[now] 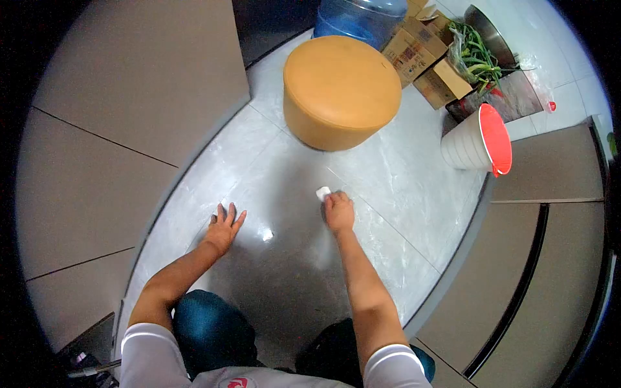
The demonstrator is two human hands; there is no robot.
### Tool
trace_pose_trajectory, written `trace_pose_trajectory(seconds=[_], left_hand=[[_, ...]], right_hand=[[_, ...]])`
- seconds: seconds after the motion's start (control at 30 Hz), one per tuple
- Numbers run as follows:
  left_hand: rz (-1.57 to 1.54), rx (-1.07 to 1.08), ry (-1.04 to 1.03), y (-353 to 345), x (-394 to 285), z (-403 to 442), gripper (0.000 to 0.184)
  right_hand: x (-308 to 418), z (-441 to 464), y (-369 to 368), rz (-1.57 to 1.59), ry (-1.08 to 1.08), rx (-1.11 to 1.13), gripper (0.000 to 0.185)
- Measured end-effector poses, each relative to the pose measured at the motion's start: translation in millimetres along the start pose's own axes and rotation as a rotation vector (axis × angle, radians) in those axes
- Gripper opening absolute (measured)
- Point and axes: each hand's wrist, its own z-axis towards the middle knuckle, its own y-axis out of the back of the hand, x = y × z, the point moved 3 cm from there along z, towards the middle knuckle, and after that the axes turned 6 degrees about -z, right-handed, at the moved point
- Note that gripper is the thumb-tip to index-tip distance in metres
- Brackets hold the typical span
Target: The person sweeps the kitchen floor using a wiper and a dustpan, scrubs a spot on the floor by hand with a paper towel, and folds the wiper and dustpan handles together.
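Observation:
On the grey tiled floor (284, 187), my right hand (339, 212) has its fingers closed on a small white piece (323, 193). Only one end of this piece sticks out past the fingertips, so whether it is sponge or folded paper is unclear. To the left, my left hand (223, 227) lies on the floor with its fingers spread and nothing in it. A round orange-tan stool (343, 87) stands on the tiles ahead of both hands.
Grey-brown cabinets (103, 123) line the left side, and more cabinet fronts (517, 271) the right. A whitish bucket with a red inside (467, 143) stands at right. Behind are a blue water jug (356, 26), cardboard boxes (414, 52) and green onions (480, 58).

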Motion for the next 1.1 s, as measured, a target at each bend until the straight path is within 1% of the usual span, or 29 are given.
trace_pose_trajectory(seconds=[0.07, 0.1, 0.13, 0.17, 0.2, 0.27, 0.33, 0.4, 0.43, 0.47, 0.5, 0.53, 0.57, 0.63, 0.67, 0.7, 0.73, 0.77, 0.83, 0.9, 0.97, 1.03, 1.07, 1.1], left_hand=[[0.004, 0.014, -0.001, -1.1, -0.3, 2.1, 0.075], [-0.016, 0.029, 0.014, -1.6, 0.2, 2.3, 0.081], [-0.035, 0.045, 0.029, -1.8, 0.3, 2.5, 0.087], [-0.036, 0.045, 0.027, -0.9, -0.4, 3.7, 0.087], [-0.010, 0.066, 0.037, -0.8, -1.4, 5.1, 0.087], [0.016, 0.086, 0.040, -4.2, -0.4, 6.3, 0.086], [-0.007, 0.055, 0.048, -7.9, 0.1, 5.7, 0.085], [-0.022, 0.049, 0.048, -9.9, 0.5, 6.3, 0.085], [-0.033, 0.048, 0.052, -12.4, 1.9, 8.3, 0.085], [-0.038, 0.045, 0.051, -21.2, 3.8, 11.2, 0.085], [0.014, -0.040, 0.038, -32.4, 5.2, 14.3, 0.084], [0.068, -0.125, 0.025, -39.5, 5.8, 17.0, 0.085], [0.067, -0.119, 0.021, -39.8, 5.1, 16.9, 0.085], [0.035, -0.099, 0.030, -28.2, 3.2, 14.2, 0.085], [0.035, -0.098, 0.027, -20.5, 1.8, 13.1, 0.085], [0.016, -0.025, 0.041, -14.0, 1.0, 12.2, 0.083], [-0.003, 0.049, 0.055, -11.7, 0.6, 11.7, 0.081], [-0.004, 0.052, 0.054, -11.5, 0.9, 10.8, 0.081], [0.006, 0.037, 0.032, -9.7, 1.3, 9.4, 0.083], [-0.001, 0.020, 0.024, -10.2, 1.2, 10.4, 0.083], [-0.008, 0.008, 0.017, -8.6, 1.4, 8.7, 0.083], [-0.014, 0.038, 0.022, -3.2, -0.1, 7.7, 0.081], [-0.016, 0.042, 0.023, -4.4, 0.6, 7.8, 0.081], [-0.014, 0.017, 0.021, -7.1, 0.6, 8.2, 0.081]], right_hand=[[7.8, -12.4, -5.4, -0.103, 0.053, 0.007, 0.011], [9.7, -19.0, -10.2, -0.107, 0.051, 0.008, 0.011], [13.6, -24.9, -11.7, -0.142, 0.062, -0.043, 0.010], [16.9, -27.5, -12.5, -0.176, 0.073, -0.096, 0.010], [18.0, -27.9, -14.0, -0.179, 0.053, -0.086, 0.018], [10.9, -18.9, -23.5, -0.201, 0.057, -0.047, 0.019], [3.1, -13.8, -24.4, -0.230, 0.061, -0.011, 0.020], [-7.0, -6.3, -20.8, 0.023, -0.008, 0.060, 0.026], [-14.1, -1.5, -20.2, 0.017, -0.005, 0.055, 0.026], [-28.3, 0.3, -15.5, 0.173, -0.152, -0.123, 0.023], [-45.4, -1.5, -11.3, 0.328, -0.301, -0.298, 0.021], [-63.9, -0.7, -5.8, 0.342, -0.391, -0.325, 0.017], [-85.5, -1.2, 1.3, 0.358, -0.485, -0.352, 0.012], [-127.3, -1.1, 1.6, 0.126, -0.508, -0.270, 0.009], [-126.4, 0.3, 4.6, 0.125, -0.538, -0.190, 0.012], [-121.0, 2.7, 6.5, 0.124, -0.537, -0.191, 0.012], [-110.7, 4.0, 4.7, 0.037, -0.491, -0.192, 0.015], [-98.7, 2.3, 1.9, -0.050, -0.445, -0.191, 0.017], [-78.7, -6.9, -9.7, 0.017, -0.396, -0.149, 0.021], [-38.7, -12.5, -12.0, 0.042, -0.384, -0.107, 0.025], [-0.5, -19.8, -19.5, 0.011, -0.177, -0.087, 0.031], [19.8, -36.7, -49.1, -0.053, 0.043, -0.155, 0.034], [40.2, -41.3, -45.1, -0.074, 0.015, 0.017, 0.037], [48.7, -45.9, -44.5, -0.074, 0.016, 0.020, 0.037]])
